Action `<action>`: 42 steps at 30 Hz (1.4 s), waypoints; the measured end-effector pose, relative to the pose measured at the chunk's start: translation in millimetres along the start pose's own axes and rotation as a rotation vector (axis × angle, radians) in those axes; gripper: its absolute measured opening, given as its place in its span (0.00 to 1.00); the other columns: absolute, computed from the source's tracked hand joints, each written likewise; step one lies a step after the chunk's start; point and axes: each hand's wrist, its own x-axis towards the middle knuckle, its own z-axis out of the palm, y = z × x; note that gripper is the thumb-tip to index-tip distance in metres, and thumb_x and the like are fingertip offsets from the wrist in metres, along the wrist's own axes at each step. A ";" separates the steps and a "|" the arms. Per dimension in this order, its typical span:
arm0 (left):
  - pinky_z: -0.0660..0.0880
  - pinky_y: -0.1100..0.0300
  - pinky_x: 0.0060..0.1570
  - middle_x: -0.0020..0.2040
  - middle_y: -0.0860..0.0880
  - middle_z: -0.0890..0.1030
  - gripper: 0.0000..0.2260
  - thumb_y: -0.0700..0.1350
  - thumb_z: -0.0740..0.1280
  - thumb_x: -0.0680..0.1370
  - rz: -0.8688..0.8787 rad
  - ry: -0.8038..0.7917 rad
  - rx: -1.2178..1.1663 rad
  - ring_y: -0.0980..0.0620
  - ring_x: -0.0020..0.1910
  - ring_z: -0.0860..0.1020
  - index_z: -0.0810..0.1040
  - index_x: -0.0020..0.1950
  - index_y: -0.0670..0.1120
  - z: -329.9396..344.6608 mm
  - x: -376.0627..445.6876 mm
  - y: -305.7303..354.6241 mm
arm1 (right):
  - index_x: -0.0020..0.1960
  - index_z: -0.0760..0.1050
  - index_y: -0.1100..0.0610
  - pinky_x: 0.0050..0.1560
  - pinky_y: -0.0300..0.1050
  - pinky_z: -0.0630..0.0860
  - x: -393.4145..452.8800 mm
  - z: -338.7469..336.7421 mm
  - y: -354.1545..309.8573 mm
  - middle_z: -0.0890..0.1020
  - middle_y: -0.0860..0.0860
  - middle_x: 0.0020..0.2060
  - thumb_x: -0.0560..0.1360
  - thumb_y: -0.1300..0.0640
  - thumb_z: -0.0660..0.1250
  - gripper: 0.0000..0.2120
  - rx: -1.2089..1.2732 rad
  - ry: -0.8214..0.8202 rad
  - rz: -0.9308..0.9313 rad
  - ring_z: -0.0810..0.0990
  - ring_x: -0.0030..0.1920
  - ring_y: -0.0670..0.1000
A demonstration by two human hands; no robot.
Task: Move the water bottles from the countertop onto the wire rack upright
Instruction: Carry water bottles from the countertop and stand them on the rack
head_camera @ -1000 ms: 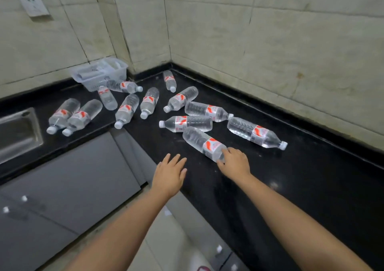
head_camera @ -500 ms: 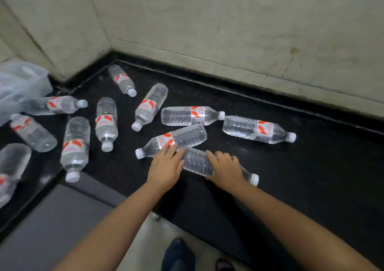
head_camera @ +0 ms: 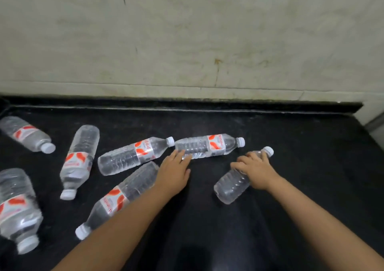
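the right hand (head_camera: 256, 170) wraps a lying bottle (head_camera: 232, 184) at 3 o'clock on the black bench (head_camera: 301, 187), gripped near its neck, likely so it lifts upright. the left hand (head_camera: 173, 174) lies flat, fingers touching another bottle (head_camera: 207, 147) at 12, holding nothing. no rack shows.

Clear ribbed plastic bottles (head_camera: 128, 157) lie on a glossy black stone countertop (head_camera: 301, 187) below matt, stained wall tiles (head_camera: 187, 42).

The right hand (head_camera: 256, 170) covers the label of the clear plastic water bottle (head_camera: 232, 184) under it, so whether the fingers truly grip is unclear; the left forearm (head_camera: 128, 218) hides part of a lying red-labelled bottle (head_camera: 116, 200); two clear bottles (head_camera: 16, 206) at the left edge are cut off and blurred
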 end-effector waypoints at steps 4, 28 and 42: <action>0.52 0.54 0.72 0.75 0.47 0.56 0.23 0.48 0.56 0.79 0.039 -0.034 0.002 0.47 0.75 0.52 0.55 0.73 0.48 -4.4 55.7 25.9 | 0.65 0.65 0.41 0.71 0.55 0.50 16.8 -0.9 45.1 0.60 0.46 0.72 0.76 0.58 0.58 0.21 0.039 0.046 0.054 0.50 0.73 0.50; 0.71 0.52 0.52 0.61 0.41 0.68 0.34 0.61 0.57 0.75 -0.381 -0.059 0.024 0.44 0.57 0.70 0.43 0.73 0.54 39.9 61.6 109.8 | 0.72 0.46 0.42 0.53 0.51 0.73 23.9 24.5 63.0 0.47 0.58 0.73 0.70 0.48 0.67 0.39 0.352 0.067 0.329 0.66 0.62 0.61; 0.70 0.51 0.57 0.64 0.40 0.66 0.34 0.56 0.61 0.75 -0.390 -0.057 -0.133 0.42 0.61 0.69 0.45 0.74 0.53 41.6 3.7 115.8 | 0.71 0.46 0.47 0.52 0.50 0.73 -23.6 46.7 18.7 0.63 0.59 0.62 0.70 0.48 0.67 0.38 0.250 0.130 0.481 0.70 0.57 0.59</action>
